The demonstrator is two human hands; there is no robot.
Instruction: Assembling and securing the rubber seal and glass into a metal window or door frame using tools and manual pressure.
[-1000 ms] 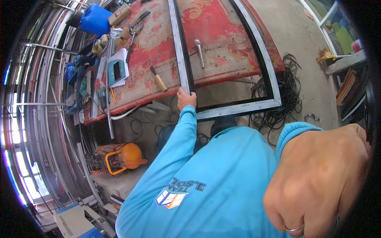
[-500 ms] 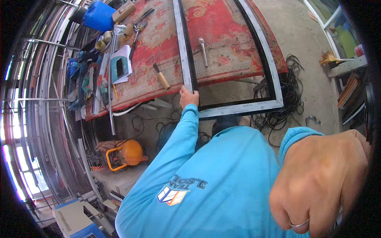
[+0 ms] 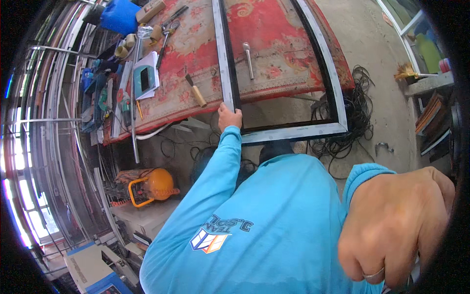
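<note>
The counter (image 3: 274,54) is covered by a red cloth with a faded cream floral pattern. The frame (image 3: 293,132) lying on it is shown in pale grey with a black inner edge. A bright blue canister (image 3: 120,17) is seen at the far corner, and a teal and white booklet (image 3: 146,76) nearer. The chisel (image 3: 196,91) is given a pale wooden handle. Both sleeves (image 3: 245,230) are coloured sky blue, with a blue, white and orange emblem. An orange compressor (image 3: 154,185) is seen below, beside black cables (image 3: 360,117).
</note>
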